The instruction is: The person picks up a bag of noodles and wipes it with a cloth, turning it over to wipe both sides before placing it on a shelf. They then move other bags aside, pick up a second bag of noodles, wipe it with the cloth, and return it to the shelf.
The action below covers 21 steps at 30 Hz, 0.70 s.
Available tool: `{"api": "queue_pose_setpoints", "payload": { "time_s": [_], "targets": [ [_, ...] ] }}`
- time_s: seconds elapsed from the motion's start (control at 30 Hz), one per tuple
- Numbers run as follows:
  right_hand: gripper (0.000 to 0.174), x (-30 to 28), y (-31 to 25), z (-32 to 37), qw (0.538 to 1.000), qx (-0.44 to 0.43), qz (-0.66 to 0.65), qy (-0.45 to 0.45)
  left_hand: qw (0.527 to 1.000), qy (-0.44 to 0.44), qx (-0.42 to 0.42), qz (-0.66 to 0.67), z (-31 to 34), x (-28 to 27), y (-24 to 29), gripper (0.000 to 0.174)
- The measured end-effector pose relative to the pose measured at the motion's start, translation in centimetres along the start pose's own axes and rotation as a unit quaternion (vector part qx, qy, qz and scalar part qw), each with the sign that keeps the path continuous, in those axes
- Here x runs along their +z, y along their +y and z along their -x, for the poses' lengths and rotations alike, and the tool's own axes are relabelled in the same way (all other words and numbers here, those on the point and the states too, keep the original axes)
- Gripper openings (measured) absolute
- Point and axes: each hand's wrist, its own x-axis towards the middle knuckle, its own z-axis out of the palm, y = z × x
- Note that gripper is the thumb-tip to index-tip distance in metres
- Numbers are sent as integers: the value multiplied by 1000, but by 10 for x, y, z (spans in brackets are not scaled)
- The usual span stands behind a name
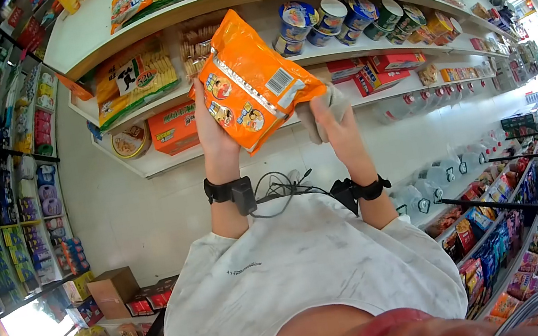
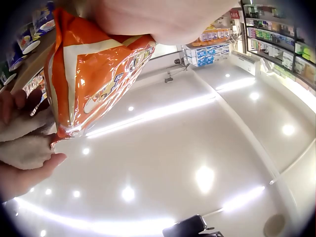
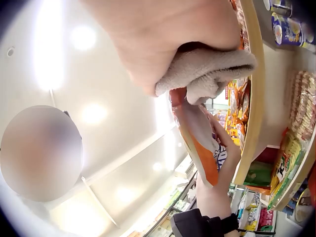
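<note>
Both my arms [image 1: 366, 170] are reaching out ahead of me; here's my left hand [image 1: 215, 131] gripping from the outer side, and there's my right [image 1: 339, 122], fingers and thumb closed in a pinch, angled inward.

Shiny orange noodle packet [image 1: 250, 90] was tilted in front of the white shelf unit [image 1: 84, 25], barcode showing, a bit crinkled. Fuzzy grey cloth [image 3: 197, 66] was all bunched up, also in front of the shelf unit, touching the packet's corner.

Stocked shelves [image 1: 403, 34] line the shop — white floor [image 1: 128, 211], bright ceiling lights [image 2: 158, 111].
</note>
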Motion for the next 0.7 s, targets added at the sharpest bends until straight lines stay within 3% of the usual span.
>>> {"api": "queue_pose_setpoints", "payload": {
  "time_s": [0.03,0.13,0.23,0.33,0.43,0.47,0.53,0.6,0.7],
  "targets": [
    [32,-4,7,-1,999,1,-11,40,1000,-3,-4,2,-1,1,-4,49],
    [40,-26,5,-13,945,34,-317,77,1000,-19,-4,-1,-2,11,-19,50],
    [42,-32,4,-12,924,53,-379,13,998,-58,1,-6,-2,32,-57,51],
    [37,-44,16,-13,962,35,-267,54,995,-98,-7,-22,-7,49,-107,52],
    [38,-97,-6,-26,956,-13,-278,91,988,-114,-17,-107,-16,71,-146,52],
    [41,-112,-13,-28,953,-42,-262,146,980,-115,-21,-162,-19,75,-160,52],
    [43,-157,-16,-35,973,-110,-90,184,951,-148,-45,-267,-31,78,-183,55],
    [45,-195,-9,-41,963,-140,32,227,929,-143,-11,-340,-20,94,-215,57],
    [46,-227,-9,-42,977,-163,66,124,914,-174,-25,-365,-9,122,-252,61]
  ]
}}
